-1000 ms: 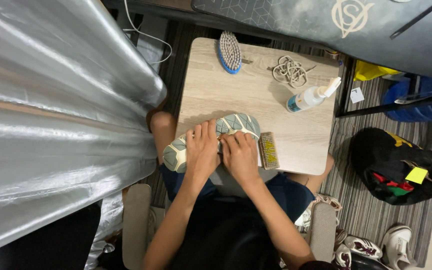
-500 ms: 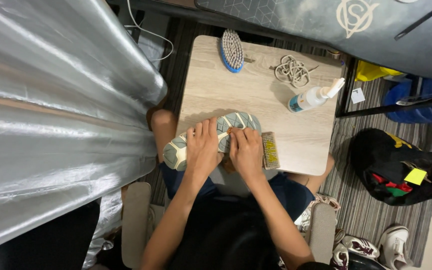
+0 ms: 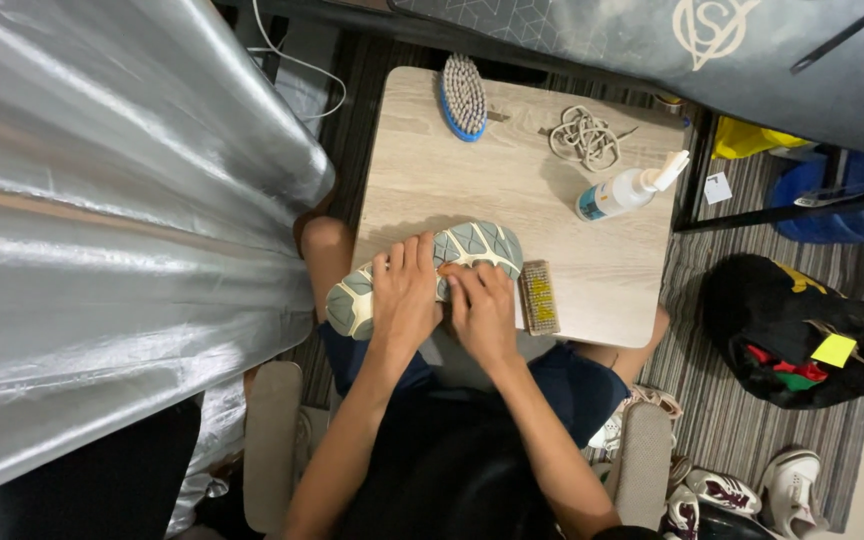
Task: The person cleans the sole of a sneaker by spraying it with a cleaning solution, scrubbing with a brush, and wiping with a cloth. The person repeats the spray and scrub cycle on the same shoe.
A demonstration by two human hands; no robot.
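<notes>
1. Head view: left hand [image 3: 405, 296] lies flat, fingers spread, pressing on the shoe [image 3: 422, 275], not closed round it.
2. Right hand [image 3: 483, 312] sits just beside it, fingers curled onto the shoe's sole; whether it pinches anything, cannot tell.
3. Shoe lies sole up across the near edge of the table [image 3: 422, 180], heel end overhanging left.
4. Small brush [image 3: 538, 297] just right of the right hand.
5. Farther off: spray bottle [image 3: 627, 189] right, laces [image 3: 584, 137] far right, blue brush [image 3: 463, 96] at the far edge.
6. Black bag [image 3: 792, 325] on the floor, well right.
</notes>
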